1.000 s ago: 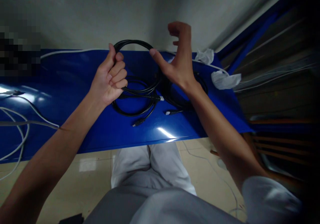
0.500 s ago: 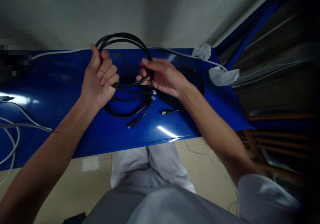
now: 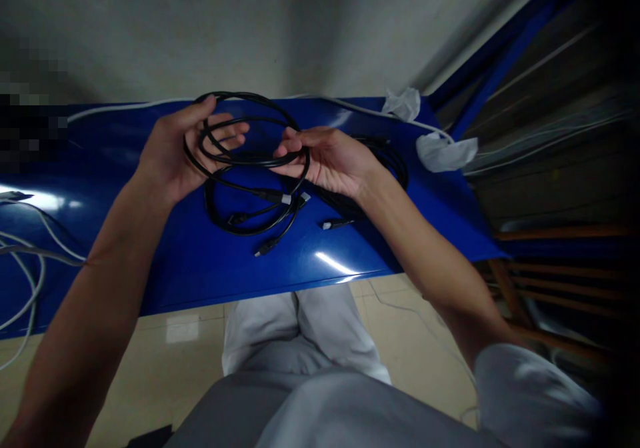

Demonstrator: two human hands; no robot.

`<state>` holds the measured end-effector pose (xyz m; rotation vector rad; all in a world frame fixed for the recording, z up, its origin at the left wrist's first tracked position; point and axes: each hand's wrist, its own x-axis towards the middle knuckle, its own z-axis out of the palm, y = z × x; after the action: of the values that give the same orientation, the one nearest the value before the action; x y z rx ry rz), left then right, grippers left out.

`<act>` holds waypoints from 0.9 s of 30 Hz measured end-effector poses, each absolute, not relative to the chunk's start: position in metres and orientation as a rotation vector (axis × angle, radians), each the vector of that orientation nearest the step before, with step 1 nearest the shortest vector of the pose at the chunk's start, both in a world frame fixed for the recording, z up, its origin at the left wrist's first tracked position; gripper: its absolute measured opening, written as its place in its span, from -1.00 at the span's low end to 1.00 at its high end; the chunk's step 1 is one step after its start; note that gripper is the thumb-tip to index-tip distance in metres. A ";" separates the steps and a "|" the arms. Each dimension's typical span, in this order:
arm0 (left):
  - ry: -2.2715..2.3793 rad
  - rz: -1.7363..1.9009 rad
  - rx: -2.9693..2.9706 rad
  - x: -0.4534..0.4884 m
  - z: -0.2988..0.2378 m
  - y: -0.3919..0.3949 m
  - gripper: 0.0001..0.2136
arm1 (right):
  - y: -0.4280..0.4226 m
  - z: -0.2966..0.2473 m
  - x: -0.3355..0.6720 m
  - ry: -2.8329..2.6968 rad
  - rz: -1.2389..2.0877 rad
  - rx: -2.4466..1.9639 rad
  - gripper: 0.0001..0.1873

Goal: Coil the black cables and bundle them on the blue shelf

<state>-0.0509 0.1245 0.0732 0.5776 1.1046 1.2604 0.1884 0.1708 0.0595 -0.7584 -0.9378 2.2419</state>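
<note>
Both hands hold a coiled black cable [image 3: 250, 161] above a blue table [image 3: 150, 248]. My left hand [image 3: 173, 151] has its palm turned up and its fingers loosely spread, with the coil's left side resting across them. My right hand [image 3: 327, 158] pinches the coil's right side between thumb and fingers. Loose turns of the cable hang down to the table, and its plug ends [image 3: 285, 199] lie just below the hands. A second black coil [image 3: 385, 161] lies on the table behind my right wrist.
White cables [image 3: 30, 261] trail over the table's left end. Crumpled white wrapping [image 3: 443, 151] lies at the far right corner, with a white cord along the back edge. A blue shelf frame and wooden slats stand to the right. My knees are under the table.
My left hand has gone from a fist around the coil to an upturned, open palm. The coil has tilted from upright to nearly flat and sunk lower. My right hand keeps its grip.
</note>
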 end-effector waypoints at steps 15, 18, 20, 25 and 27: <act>1.301 1.022 1.176 -0.052 0.046 0.125 -0.76 | 0.163 0.058 0.189 -1.542 1.985 -0.866 -0.83; 1.292 1.079 1.294 -0.052 0.035 0.127 -0.79 | 0.169 0.045 0.191 -1.889 1.623 -0.903 -0.78; 1.298 1.103 1.376 -0.054 0.030 0.127 -0.79 | 0.175 0.038 0.193 -2.089 1.312 -0.916 -0.73; 1.413 1.065 1.663 -0.056 0.026 0.127 -0.77 | 0.182 0.027 0.197 -2.344 0.701 -0.920 -0.59; 1.458 1.050 1.718 -0.054 0.026 0.127 -0.77 | 0.183 0.025 0.198 -2.420 0.619 -0.900 -0.54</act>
<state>-0.0539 0.1266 0.0264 1.7177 1.4580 1.0497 0.1977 0.1828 0.0251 -0.8999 -2.4202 0.6186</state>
